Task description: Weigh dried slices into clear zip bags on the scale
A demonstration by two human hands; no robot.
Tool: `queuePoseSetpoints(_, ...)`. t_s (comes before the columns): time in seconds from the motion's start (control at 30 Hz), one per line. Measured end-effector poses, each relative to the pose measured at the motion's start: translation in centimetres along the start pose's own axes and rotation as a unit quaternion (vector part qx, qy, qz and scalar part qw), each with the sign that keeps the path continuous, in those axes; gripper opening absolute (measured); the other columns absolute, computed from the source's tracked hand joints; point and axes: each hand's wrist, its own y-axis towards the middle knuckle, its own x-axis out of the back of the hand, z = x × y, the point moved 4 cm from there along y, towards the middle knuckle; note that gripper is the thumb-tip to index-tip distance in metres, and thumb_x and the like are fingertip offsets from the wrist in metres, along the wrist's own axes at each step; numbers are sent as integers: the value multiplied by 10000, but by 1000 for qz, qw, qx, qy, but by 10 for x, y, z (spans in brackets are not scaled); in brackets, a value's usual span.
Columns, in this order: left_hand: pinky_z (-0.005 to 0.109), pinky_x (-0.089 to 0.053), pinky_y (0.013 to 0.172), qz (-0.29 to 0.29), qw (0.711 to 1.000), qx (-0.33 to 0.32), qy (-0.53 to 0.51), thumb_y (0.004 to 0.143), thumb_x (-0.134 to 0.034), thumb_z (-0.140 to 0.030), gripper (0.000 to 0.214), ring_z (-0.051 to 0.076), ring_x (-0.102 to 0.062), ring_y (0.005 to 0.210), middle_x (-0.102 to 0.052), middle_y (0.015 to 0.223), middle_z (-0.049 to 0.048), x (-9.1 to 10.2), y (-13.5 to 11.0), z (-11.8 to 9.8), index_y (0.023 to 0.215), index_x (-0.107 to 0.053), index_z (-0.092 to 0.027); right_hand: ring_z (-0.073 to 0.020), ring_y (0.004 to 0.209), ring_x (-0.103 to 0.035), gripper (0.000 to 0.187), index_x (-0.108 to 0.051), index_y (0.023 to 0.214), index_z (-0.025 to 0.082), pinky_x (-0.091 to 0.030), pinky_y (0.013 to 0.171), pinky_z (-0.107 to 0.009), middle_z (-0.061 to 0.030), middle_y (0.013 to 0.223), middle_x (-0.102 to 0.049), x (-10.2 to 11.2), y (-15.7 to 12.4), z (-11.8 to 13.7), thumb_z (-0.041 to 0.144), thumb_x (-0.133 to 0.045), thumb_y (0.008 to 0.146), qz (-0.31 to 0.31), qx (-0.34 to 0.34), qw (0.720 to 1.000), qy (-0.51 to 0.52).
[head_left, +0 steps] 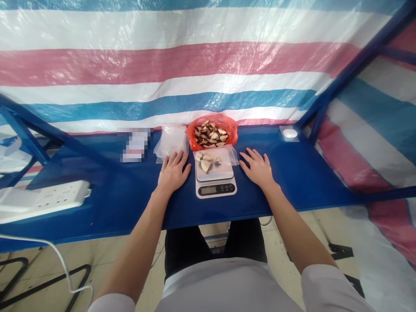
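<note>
My left hand (pixel 174 172) lies flat on the blue table, fingers spread, its fingertips by the near edge of a stack of clear plastic bags (pixel 172 141). Flat on the table to the right is my right hand (pixel 256 168), fingers apart and holding nothing. Between them stands a white digital kitchen scale (pixel 216 177); its display is too faint to read. On its platform rests a clear zip bag (pixel 229 154) with several pale, brown-edged dried pieces (pixel 206 164) in or on it. Just behind, a red plastic bag (pixel 231 130) stands open, full of similar pieces (pixel 211 133).
A white power strip (pixel 61 196) lies at the left, its cable hanging near the front edge. Left of the bags is a blurred-out item (pixel 136 145). A round white object (pixel 290 133) sits at the back right. Striped sheeting (pixel 195 65) hangs behind the table, with blue frame bars at both sides.
</note>
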Motion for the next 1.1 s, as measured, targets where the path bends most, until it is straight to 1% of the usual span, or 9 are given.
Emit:
queuePoseSetpoints(0.47, 549, -254, 1273, -9, 1000, 3, -8, 1019, -392, -422, 536, 331, -428, 1500, -498, 1586, 122, -1, 1, 2, 1470, -568, -193, -325, 1471, -458, 429, -639, 1406, 294, -308, 1203, -656, -86, 1572, -523, 2, 0, 4, 401, -457, 1033, 5, -1, 1000, -14)
queuePoseSetpoints(0.53, 537, -266, 1272, -21, 999, 4, -24, 1015, -412, -416, 527, 327, -430, 1499, -499, 1586, 125, 0, 1, 3, 1467, -566, -195, -333, 1462, -469, 420, -652, 1389, 282, -320, 1197, -653, -93, 1559, -537, 4, 1, 4, 393, -478, 1024, -1, -2, 1000, -9)
queuePoseSetpoints(0.63, 539, -322, 1245, -58, 997, -3, -48, 1004, -444, -401, 494, 338, -419, 1502, -511, 1574, 138, 4, 2, 5, 1424, -597, -190, -327, 1413, -527, 379, -691, 1325, 270, -324, 1199, -640, -100, 1511, -588, 9, 2, 6, 369, -515, 1005, -26, 0, 999, 21)
queuePoseSetpoints(0.7, 549, -353, 1225, -87, 994, -16, -62, 998, -459, -390, 464, 353, -418, 1499, -539, 1546, 147, 8, 3, 5, 1375, -631, -182, -308, 1355, -588, 341, -721, 1264, 261, -331, 1208, -616, -99, 1453, -640, 15, 2, 7, 342, -536, 989, -52, 6, 996, 70)
queuePoseSetpoints(0.73, 556, -359, 1219, -101, 992, -25, -70, 996, -464, -385, 450, 359, -422, 1495, -556, 1528, 152, 11, 4, 4, 1351, -645, -177, -296, 1321, -618, 329, -734, 1236, 254, -358, 1204, -590, -97, 1419, -666, 19, 3, 9, 330, -540, 982, -65, 8, 992, 107)
queuePoseSetpoints(0.8, 562, -368, 1213, -121, 987, -51, -92, 995, -472, -381, 429, 363, -440, 1481, -588, 1489, 157, 16, 7, -1, 1316, -662, -170, -273, 1250, -671, 317, -753, 1189, 238, -452, 1159, -510, -92, 1344, -715, 26, 3, 12, 329, -540, 973, -87, 7, 975, 204)
queuePoseSetpoints(0.9, 538, -399, 1202, -130, 975, -105, -146, 1004, -470, -386, 407, 334, -500, 1435, -633, 1423, 158, 23, 12, -11, 1287, -668, -171, -258, 1120, -739, 319, -771, 1120, 233, -567, 1037, -426, -81, 1196, -781, 30, 5, 17, 411, -557, 964, -90, -29, 926, 366)
queuePoseSetpoints(1.0, 493, -448, 1173, -124, 960, -147, -201, 1017, -468, -404, 396, 292, -582, 1348, -661, 1375, 153, 29, 18, -24, 1269, -671, -176, -266, 1033, -766, 328, -780, 1058, 228, -604, 979, -428, -68, 1075, -811, 26, 6, 26, 482, -666, 886, -67, -72, 876, 472)
queuePoseSetpoints(1.1, 463, -478, 1145, -99, 953, -172, -229, 1018, -475, -420, 407, 275, -624, 1286, -668, 1364, 154, 31, 21, -35, 1264, -677, -166, -260, 984, -773, 331, -785, 1026, 220, -619, 956, -434, -54, 1019, -817, 21, 8, 31, 455, -762, 794, -55, -98, 848, 518)
